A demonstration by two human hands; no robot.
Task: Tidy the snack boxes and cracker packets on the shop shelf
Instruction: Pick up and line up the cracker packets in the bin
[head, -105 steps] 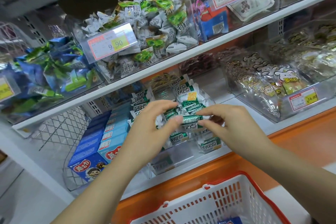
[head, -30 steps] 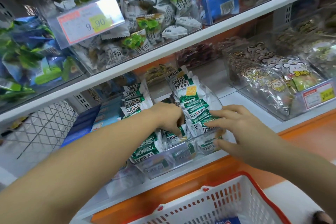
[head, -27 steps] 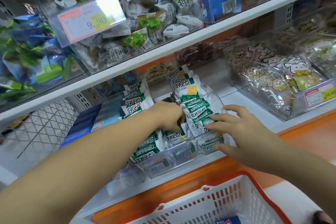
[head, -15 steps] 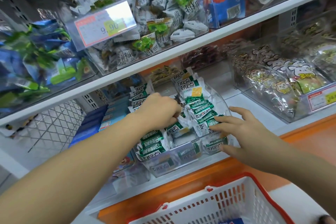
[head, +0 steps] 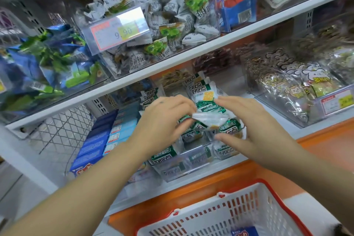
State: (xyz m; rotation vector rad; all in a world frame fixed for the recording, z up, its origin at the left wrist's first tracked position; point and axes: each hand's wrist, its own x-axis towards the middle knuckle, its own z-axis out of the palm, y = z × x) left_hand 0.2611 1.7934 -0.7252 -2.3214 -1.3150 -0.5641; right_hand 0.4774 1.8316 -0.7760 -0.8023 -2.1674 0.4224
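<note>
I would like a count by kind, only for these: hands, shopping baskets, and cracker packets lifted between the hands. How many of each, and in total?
Hands: 2, the left hand and the right hand
Shopping baskets: 1, the white basket
Lifted packets: 1, one cracker packet
Total: 4

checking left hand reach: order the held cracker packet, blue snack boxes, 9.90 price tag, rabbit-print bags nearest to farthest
1. cracker packet, at the left hand's fingertips
2. blue snack boxes, just left
3. 9.90 price tag, upper shelf
4. rabbit-print bags, far right
</note>
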